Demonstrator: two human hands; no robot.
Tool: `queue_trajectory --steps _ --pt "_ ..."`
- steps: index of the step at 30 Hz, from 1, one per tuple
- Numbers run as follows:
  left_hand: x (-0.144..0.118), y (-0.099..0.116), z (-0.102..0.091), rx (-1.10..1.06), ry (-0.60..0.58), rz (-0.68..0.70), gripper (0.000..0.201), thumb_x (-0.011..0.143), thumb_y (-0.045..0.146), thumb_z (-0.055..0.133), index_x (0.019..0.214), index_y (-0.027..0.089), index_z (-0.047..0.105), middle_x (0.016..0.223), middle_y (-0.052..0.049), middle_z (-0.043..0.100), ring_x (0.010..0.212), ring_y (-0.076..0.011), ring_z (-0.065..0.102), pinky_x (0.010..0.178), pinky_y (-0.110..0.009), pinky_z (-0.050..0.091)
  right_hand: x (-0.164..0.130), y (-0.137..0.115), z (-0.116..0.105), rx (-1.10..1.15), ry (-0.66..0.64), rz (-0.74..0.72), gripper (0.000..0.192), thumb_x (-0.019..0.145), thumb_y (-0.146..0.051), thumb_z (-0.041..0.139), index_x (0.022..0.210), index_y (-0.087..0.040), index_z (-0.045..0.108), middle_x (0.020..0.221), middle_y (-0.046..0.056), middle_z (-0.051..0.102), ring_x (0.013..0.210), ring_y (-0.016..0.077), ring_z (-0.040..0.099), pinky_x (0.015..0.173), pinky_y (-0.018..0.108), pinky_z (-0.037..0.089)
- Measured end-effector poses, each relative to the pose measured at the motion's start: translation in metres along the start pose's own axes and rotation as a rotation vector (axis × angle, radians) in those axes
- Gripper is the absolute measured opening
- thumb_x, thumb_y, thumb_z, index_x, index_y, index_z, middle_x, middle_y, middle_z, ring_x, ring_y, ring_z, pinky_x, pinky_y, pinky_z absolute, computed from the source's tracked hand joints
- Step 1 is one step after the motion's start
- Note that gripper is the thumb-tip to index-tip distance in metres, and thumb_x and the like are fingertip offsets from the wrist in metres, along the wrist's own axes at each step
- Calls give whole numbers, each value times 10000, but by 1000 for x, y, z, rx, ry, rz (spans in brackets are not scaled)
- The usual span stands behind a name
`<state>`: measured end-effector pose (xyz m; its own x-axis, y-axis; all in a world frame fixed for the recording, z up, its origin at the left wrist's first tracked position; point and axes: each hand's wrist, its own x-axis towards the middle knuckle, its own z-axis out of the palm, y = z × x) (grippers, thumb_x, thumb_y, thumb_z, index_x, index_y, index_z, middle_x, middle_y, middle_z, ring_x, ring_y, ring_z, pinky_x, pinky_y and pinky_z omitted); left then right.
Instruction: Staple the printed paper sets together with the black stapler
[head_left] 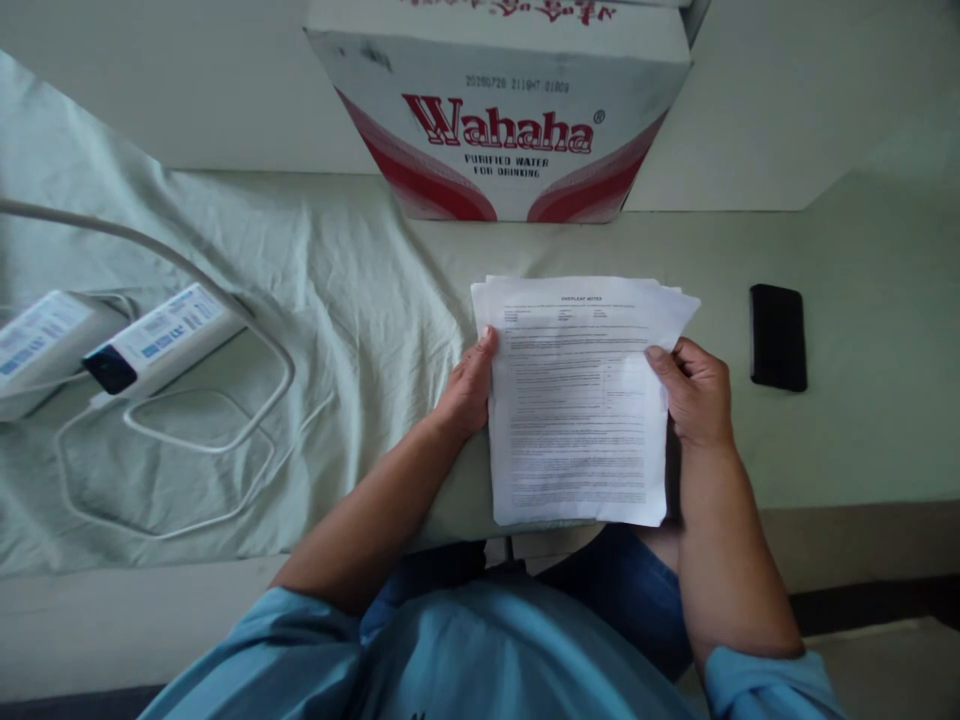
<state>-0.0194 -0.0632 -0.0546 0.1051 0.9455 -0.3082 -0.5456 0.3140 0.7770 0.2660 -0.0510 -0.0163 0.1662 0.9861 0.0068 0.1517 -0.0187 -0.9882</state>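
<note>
A small stack of printed paper sheets (577, 420) is held up over the near edge of the table, its top page filled with lines of small text. My left hand (471, 382) grips the stack's left edge, thumb on the front and fingers behind. On the opposite side my right hand (694, 388) pinches the right edge, thumb over the front; its other fingers are partly hidden behind the sheets. Corners of the rear sheets stick out at the top, so the pile is not squared.
A Wahaha water carton (510, 150) stands at the back. Right of the papers lies a black phone-like device (778, 337). To the left, two white boxy devices (169, 335) (52, 345) sit by a looped white cable (281, 350) on a wrinkled pale green cloth (352, 300).
</note>
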Motion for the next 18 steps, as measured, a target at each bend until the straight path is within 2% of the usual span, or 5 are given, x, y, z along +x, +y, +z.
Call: queue_trajectory --steps 8,11,15,18 --pt "1 0 1 40 102 23 697 892 828 693 1164 195 794 1039 -119 859 1171 -395 794 970 -500 683 0 2 -2 -72 2 -34 297 871 -529 861 890 -237 812 767 -17 736 645 137 596 596 278 476" --pt "1 3 5 73 144 14 730 877 856 680 1172 199 795 1029 -112 859 1161 -396 796 962 -505 687 2 5 -3 -148 89 -120 280 887 -499 848 849 -228 787 731 -25 698 642 131 570 604 276 459" --pt "-2 3 6 143 200 23 773 899 886 611 1176 190 800 1042 -120 856 1162 -390 795 951 -487 690 4 9 -5 -159 224 -241 250 881 -465 860 945 -233 794 814 -12 738 707 145 624 677 297 503" --pt "-4 1 5 215 230 50 800 929 898 543 1190 189 807 1073 -121 856 1194 -377 784 975 -465 680 2 8 -5 -160 275 -286 270 884 -483 857 948 -231 784 805 -13 718 701 147 620 666 300 500"
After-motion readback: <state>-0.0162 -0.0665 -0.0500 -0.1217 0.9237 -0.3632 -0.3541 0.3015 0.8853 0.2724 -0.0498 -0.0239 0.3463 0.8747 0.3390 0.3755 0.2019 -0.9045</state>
